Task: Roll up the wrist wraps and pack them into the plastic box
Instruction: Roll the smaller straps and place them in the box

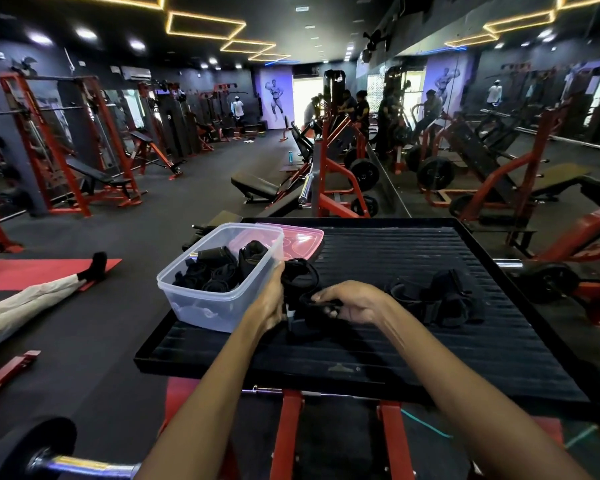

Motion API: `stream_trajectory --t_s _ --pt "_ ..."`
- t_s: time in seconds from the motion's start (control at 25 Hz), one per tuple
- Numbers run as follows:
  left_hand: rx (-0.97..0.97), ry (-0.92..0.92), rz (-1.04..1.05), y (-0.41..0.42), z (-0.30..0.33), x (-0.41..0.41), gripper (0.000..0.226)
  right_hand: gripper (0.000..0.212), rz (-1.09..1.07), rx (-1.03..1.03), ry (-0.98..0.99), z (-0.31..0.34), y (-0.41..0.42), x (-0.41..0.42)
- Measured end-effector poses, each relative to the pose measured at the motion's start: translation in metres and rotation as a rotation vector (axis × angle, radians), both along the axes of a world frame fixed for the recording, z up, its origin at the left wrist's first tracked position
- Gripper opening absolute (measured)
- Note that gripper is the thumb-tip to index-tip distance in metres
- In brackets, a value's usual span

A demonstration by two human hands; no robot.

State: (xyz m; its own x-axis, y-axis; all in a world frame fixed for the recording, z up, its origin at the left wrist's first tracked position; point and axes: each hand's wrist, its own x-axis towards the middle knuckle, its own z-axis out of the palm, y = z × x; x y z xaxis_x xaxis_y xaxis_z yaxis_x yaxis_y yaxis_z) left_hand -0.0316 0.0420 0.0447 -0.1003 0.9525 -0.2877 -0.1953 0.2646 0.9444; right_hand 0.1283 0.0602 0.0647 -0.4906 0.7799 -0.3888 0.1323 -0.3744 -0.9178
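A clear plastic box (201,306) stands at the left of a black ribbed platform (430,348) and holds several rolled black wrist wraps (219,268). Just right of the box, both hands grip one black wrist wrap (300,282). My left hand (269,299) holds its near end beside the box wall. My right hand (350,303) pinches the strap's other part, fingers closed on it. A loose pile of black wraps (437,299) lies further right on the platform.
A pink lid (302,240) lies behind the box. Red machine frames stand under and around the platform. A person's legs rest on a red mat (32,271) on the floor at the left. A barbell end (49,459) is at the bottom left.
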Motion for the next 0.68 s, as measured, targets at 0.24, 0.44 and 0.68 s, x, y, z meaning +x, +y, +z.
stream_trajectory --t_s 0.24,0.44,0.68 --pt "-0.049 0.014 -0.024 -0.007 -0.004 -0.012 0.064 0.017 -0.163 -0.294 0.402 -0.009 -0.004 -0.012" --pt "0.005 -0.093 -0.025 -0.013 -0.013 -0.017 0.057 0.016 -0.242 -0.321 0.584 -0.007 -0.015 -0.024" --pt "0.025 -0.274 0.032 -0.016 -0.019 -0.015 0.05 0.013 -0.27 -0.26 0.65 -0.003 -0.017 -0.024"
